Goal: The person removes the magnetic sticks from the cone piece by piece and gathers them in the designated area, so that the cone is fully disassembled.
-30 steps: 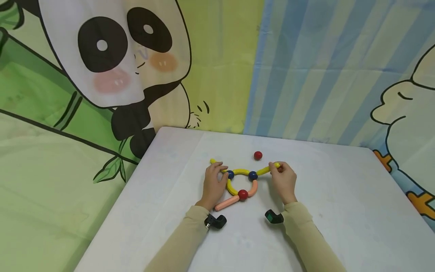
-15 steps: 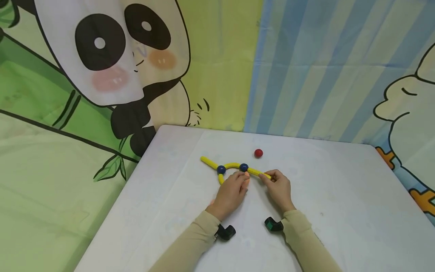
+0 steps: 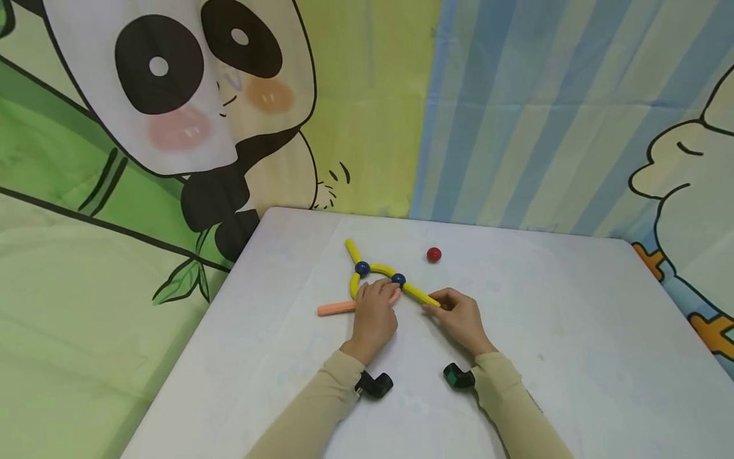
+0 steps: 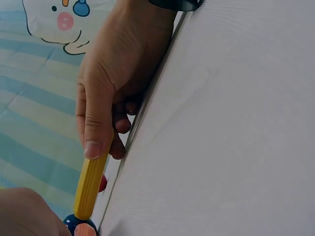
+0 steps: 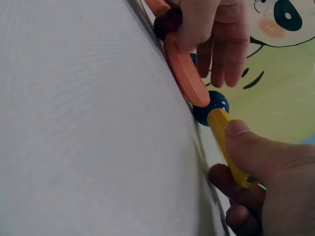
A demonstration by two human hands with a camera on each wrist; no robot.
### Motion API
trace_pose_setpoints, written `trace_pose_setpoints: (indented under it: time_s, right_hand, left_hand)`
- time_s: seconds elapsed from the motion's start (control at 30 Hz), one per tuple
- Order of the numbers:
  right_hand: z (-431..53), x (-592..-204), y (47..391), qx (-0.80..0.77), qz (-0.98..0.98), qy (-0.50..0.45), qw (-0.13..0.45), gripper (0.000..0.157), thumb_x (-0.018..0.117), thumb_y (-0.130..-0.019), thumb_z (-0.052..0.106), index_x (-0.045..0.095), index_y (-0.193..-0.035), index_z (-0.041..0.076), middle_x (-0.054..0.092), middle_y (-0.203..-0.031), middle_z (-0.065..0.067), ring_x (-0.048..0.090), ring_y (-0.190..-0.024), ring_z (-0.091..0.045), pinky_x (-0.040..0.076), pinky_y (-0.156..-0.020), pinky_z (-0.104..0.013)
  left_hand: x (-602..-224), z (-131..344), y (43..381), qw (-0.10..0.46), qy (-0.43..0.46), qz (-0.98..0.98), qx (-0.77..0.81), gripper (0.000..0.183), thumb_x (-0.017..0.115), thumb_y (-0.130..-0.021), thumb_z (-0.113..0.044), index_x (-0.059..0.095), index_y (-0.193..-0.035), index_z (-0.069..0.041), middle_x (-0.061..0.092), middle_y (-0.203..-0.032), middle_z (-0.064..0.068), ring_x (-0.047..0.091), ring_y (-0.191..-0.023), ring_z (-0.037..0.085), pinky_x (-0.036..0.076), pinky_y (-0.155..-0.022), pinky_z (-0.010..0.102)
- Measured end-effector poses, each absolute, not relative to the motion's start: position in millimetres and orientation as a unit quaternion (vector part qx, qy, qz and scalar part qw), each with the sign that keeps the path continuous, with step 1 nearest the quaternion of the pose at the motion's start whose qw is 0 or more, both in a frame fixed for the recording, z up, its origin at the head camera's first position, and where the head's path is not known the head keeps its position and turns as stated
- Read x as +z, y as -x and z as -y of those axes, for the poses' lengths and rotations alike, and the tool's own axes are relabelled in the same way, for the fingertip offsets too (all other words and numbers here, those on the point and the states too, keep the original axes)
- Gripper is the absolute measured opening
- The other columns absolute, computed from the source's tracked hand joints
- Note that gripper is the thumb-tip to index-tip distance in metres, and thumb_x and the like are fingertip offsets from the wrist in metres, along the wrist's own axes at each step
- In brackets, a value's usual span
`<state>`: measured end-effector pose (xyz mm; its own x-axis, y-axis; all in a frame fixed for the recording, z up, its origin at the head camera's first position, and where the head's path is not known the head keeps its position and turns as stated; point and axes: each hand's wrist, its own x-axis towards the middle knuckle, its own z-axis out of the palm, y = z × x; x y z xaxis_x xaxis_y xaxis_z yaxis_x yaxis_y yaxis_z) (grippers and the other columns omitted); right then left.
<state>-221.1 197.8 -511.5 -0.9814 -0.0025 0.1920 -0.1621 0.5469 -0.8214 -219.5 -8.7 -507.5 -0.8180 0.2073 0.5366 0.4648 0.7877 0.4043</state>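
A ring of curved rods and balls lies on the table. My right hand (image 3: 459,322) pinches the free end of a straight yellow rod (image 3: 420,294) between thumb and fingers. That rod joins a blue ball (image 3: 398,279) on the ring. Over the ring's near side, my left hand (image 3: 375,319) holds a curved orange rod (image 5: 187,71) with its thumb against it. A dark red ball (image 5: 167,23) at that rod's other end is hidden by this hand in the head view. Past the hand, a straight orange rod (image 3: 337,308) sticks out left. A second blue ball (image 3: 362,268) bears another straight yellow rod (image 3: 352,250).
A loose red ball (image 3: 434,255) sits on the white table (image 3: 573,338), behind the ring. Printed cloth with a panda (image 3: 172,83) hangs past the table's back edge. Small black devices (image 3: 459,376) are worn at both wrists.
The ring has turned clockwise and shifted left. My left hand moved from the ring's left side to its near side; my right hand came nearer and left, still holding the yellow rod.
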Motion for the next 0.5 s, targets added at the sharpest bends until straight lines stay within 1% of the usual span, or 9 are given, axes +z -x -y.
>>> trace_pose_setpoints:
  time_s: [0.13, 0.2, 0.27, 0.33, 0.43, 0.5]
  right_hand:
    - [-195.1, -510.2, 221.7, 0.474, 0.873, -0.086, 0.077, 0.022, 0.083, -0.078, 0.021, 0.075, -0.098, 0.016, 0.072, -0.091, 0.002, 0.061, -0.077, -0.015, 0.049, -0.068, -0.023]
    - [-194.1, -510.5, 222.1, 0.466, 0.874, -0.113, 0.079, 0.021, 0.083, -0.078, 0.019, 0.075, -0.097, 0.018, 0.072, -0.092, 0.004, 0.061, -0.077, -0.014, 0.049, -0.068, -0.024]
    - [-193.1, -511.3, 222.3, 0.456, 0.876, -0.135, 0.081, 0.021, 0.083, -0.078, 0.018, 0.075, -0.097, 0.02, 0.072, -0.093, 0.006, 0.06, -0.078, -0.013, 0.049, -0.069, -0.025]
    - [-192.4, -512.4, 222.2, 0.449, 0.877, -0.145, 0.087, 0.022, 0.083, -0.078, 0.018, 0.075, -0.098, 0.021, 0.072, -0.094, 0.006, 0.059, -0.078, -0.012, 0.048, -0.069, -0.025]
    - [-192.6, -514.1, 221.8, 0.444, 0.878, -0.149, 0.102, 0.022, 0.083, -0.078, 0.017, 0.075, -0.098, 0.02, 0.07, -0.095, 0.007, 0.057, -0.079, -0.012, 0.047, -0.07, -0.025]
    - [-194.6, -515.4, 221.5, 0.439, 0.878, -0.152, 0.113, 0.023, 0.083, -0.078, 0.016, 0.075, -0.099, 0.018, 0.068, -0.096, 0.006, 0.056, -0.079, -0.012, 0.046, -0.069, -0.024]
  left_hand:
    - [-507.7, 10.9, 224.5, 0.273, 0.176, 0.913, -0.247, 0.031, 0.067, -0.088, -0.005, 0.069, -0.118, -0.011, 0.066, -0.124, 0.004, 0.058, -0.117, 0.023, 0.033, -0.109, 0.051]
    - [-506.2, 11.3, 225.8, 0.28, 0.178, 0.912, -0.243, 0.026, 0.067, -0.09, -0.008, 0.071, -0.116, -0.011, 0.066, -0.124, 0.004, 0.06, -0.115, 0.023, 0.038, -0.106, 0.047]
    - [-504.7, 11.6, 226.0, 0.28, 0.181, 0.911, -0.243, 0.025, 0.066, -0.092, -0.009, 0.071, -0.116, -0.01, 0.066, -0.124, 0.005, 0.062, -0.111, 0.022, 0.044, -0.099, 0.042]
    - [-504.3, 11.7, 225.5, 0.277, 0.184, 0.911, -0.245, 0.024, 0.065, -0.092, -0.008, 0.071, -0.116, -0.01, 0.066, -0.124, 0.006, 0.064, -0.106, 0.022, 0.049, -0.088, 0.037]
    - [-504.8, 11.9, 224.3, 0.268, 0.182, 0.914, -0.244, 0.024, 0.064, -0.093, -0.008, 0.071, -0.116, -0.01, 0.066, -0.124, 0.006, 0.066, -0.1, 0.021, 0.048, -0.073, 0.034]
    - [-506.1, 12.1, 223.4, 0.263, 0.18, 0.915, -0.247, 0.023, 0.063, -0.094, -0.008, 0.071, -0.115, -0.01, 0.066, -0.123, 0.006, 0.066, -0.098, 0.02, 0.046, -0.07, 0.033]
